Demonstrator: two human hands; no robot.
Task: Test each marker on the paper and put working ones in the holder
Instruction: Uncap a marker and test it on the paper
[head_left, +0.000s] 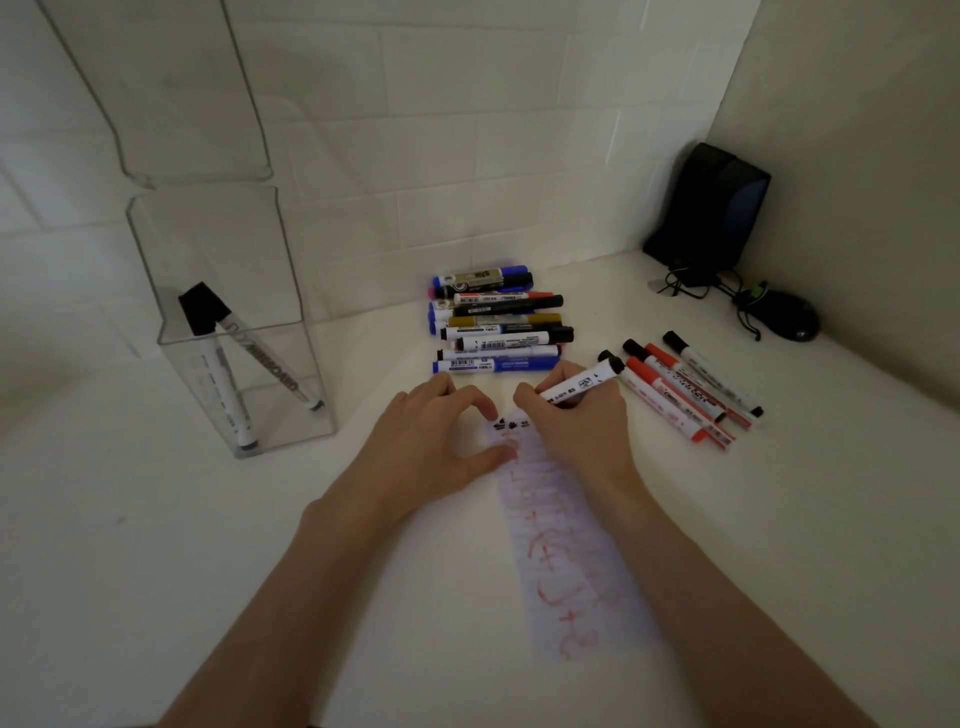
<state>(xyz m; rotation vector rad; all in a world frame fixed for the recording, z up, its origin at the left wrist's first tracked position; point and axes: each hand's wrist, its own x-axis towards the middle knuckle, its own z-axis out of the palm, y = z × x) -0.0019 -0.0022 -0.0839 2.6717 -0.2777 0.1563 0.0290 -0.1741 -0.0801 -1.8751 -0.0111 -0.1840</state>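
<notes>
White tabletop (156, 545) under paper (561, 545), tiled wall (467, 130)

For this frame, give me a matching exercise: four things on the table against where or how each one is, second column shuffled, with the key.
Things:
1. clear holder
2. paper strip
3. marker pile
4. black-capped marker

Place or state:
A. gripped by the right hand
B. stacked beyond both hands
C. stands at the left, two markers inside
D. held down by fingers of the left hand

Pairs: 1-C, 2-D, 3-B, 4-A.
</notes>
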